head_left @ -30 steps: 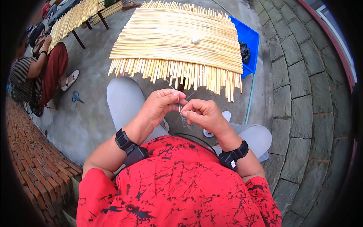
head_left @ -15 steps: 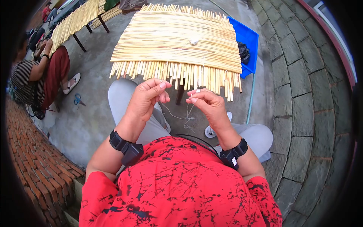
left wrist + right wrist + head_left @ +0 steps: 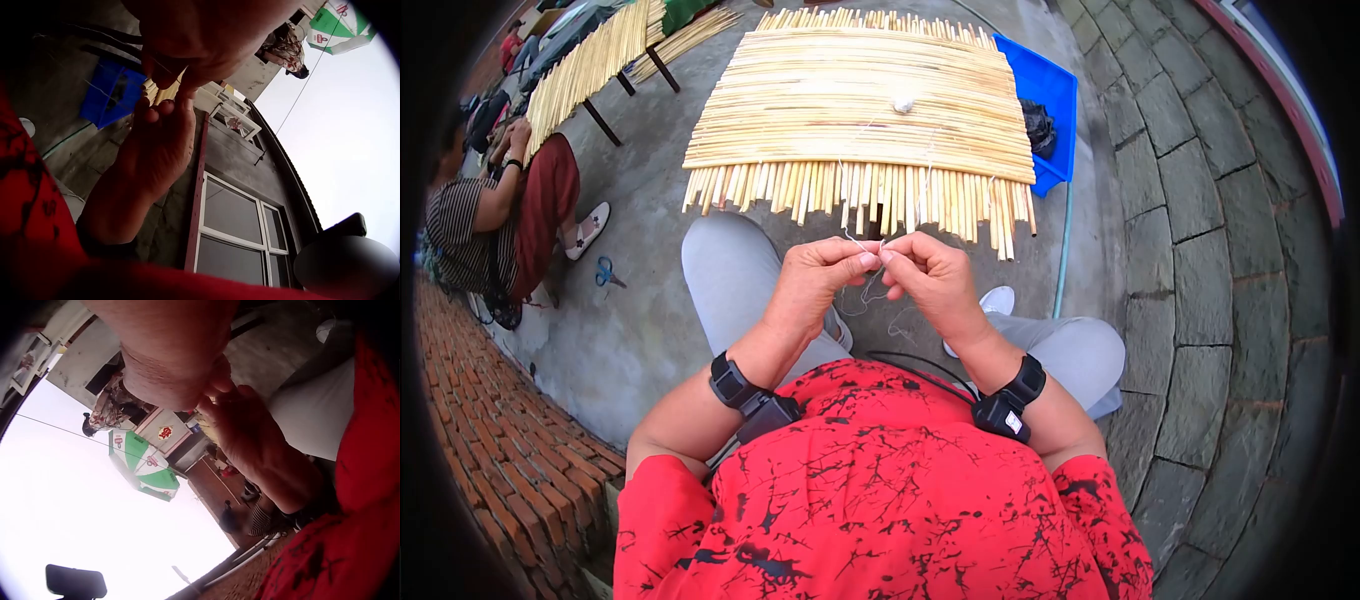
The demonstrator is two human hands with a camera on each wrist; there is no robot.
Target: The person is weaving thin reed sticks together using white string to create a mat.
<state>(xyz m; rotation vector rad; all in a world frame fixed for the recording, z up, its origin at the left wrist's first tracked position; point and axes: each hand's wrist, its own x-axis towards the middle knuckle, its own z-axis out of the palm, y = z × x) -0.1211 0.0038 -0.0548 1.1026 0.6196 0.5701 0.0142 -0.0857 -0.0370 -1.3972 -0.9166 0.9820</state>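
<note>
In the head view my left hand (image 3: pixel 808 288) and right hand (image 3: pixel 940 285) meet at the fingertips in front of the reed mat (image 3: pixel 840 120). Both pinch a thin white thread (image 3: pixel 854 239) between thumb and forefinger. One stretch of it runs up from the left fingertips toward the mat's near edge. Below the hands, loose thread hangs in tangled loops. A small white ball of thread (image 3: pixel 902 104) lies on top of the mat. Both wrist views show the fingers close together, the thread there mostly hidden behind them.
Behind the mat's right side sits a blue crate (image 3: pixel 1050 110) with a black bag (image 3: pixel 1038 128) inside. Blue-handled scissors (image 3: pixel 606 272) lie on the concrete at left. Another person (image 3: pixel 475 205) sits beside a second reed mat (image 3: pixel 590 60). My knees flank the space under the hands.
A second ago the hands were close together over the thread. They spread apart half a second ago with slack thread between them, and now their fingertips are together again.
</note>
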